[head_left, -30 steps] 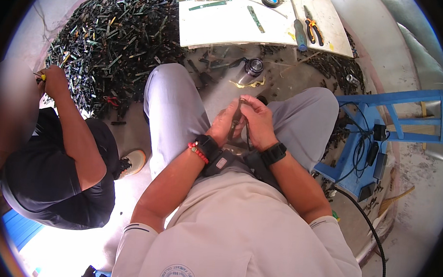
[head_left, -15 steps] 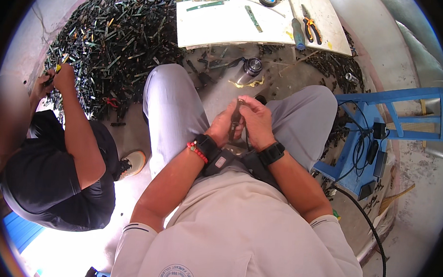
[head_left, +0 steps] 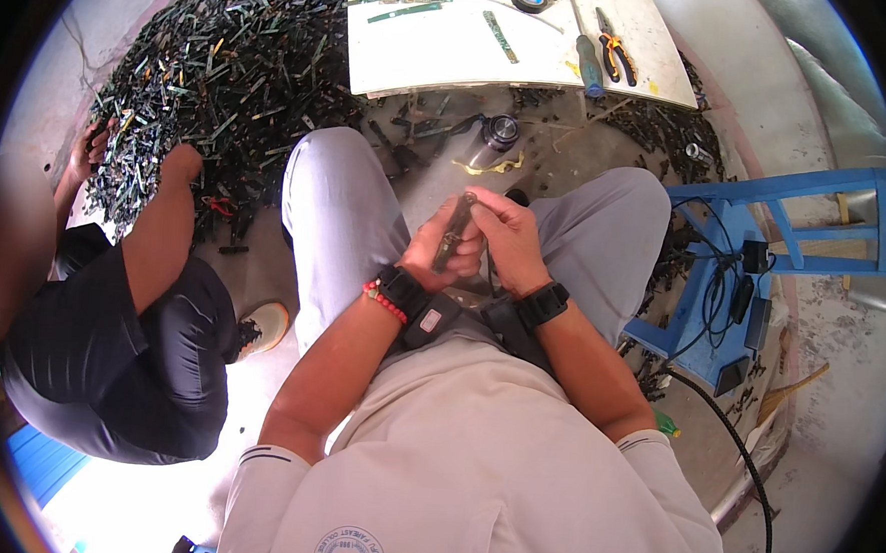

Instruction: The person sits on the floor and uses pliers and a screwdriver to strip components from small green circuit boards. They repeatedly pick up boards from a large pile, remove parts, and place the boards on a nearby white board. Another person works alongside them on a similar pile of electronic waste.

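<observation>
Scrap-strewn concrete floor [head_left: 263,267] at ten o'clock; a thin, stiff, light strip [head_left: 453,233] is pinched closed between left hand [head_left: 442,254] and right hand [head_left: 510,242], best gripped by its ends.

Dull metal strip [head_left: 454,233]; matt white board [head_left: 445,51] (smooth); rough concrete floor [head_left: 263,277].
</observation>
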A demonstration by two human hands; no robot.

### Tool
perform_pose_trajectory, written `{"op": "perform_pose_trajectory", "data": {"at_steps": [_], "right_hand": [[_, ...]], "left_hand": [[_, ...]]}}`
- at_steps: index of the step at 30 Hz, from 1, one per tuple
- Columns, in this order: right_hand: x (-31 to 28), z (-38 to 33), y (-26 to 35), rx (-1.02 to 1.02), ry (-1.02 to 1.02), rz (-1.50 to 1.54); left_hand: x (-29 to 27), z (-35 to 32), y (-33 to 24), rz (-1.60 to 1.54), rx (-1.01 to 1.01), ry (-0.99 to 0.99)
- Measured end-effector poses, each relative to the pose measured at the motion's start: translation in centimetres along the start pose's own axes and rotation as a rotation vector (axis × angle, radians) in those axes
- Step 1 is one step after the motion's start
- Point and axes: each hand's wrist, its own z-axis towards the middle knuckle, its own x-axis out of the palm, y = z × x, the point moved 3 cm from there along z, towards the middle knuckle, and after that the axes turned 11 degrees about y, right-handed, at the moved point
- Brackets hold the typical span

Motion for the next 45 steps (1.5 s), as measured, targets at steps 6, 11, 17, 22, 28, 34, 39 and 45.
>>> {"op": "perform_pose_trajectory", "data": {"at_steps": [6,11,17,22,28,34,39,45], "right_hand": [[-0.7,0.1,0.3,0.025,0.028,0.011],[-1.1,0.1,0.4,-0.034,0.031,0.011],[-2.0,0.0,1.0,-0.006,-0.018,0.014],[-5.3,1.2,4.4,-0.078,-0.188,-0.084],[-10.0,4.8,10.9,-0.398,-0.529,-0.485],[-17.1,9.3,14.8,-0.518,-0.803,-0.710],[-18.5,12.8,17.0,-0.299,-0.735,-0.982],[-20.6,16.1,16.5,-0.144,-0.489,-1.196]], "left_hand": [[0.7,-0.1,-0.3,-0.001,-0.014,-0.002],[0.9,0.0,-0.4,0.007,-0.029,0.015],[0.5,0.0,-0.1,-0.022,-0.044,0.006],[1.3,0.2,-0.3,-0.031,-0.046,0.007],[1.2,0.2,-0.4,-0.063,-0.021,0.003],[1.6,0.1,-0.6,-0.038,-0.001,-0.026],[0.8,-0.1,-0.6,-0.018,0.011,-0.035],[0.4,-0.1,-0.5,-0.038,0.008,-0.118]]}}
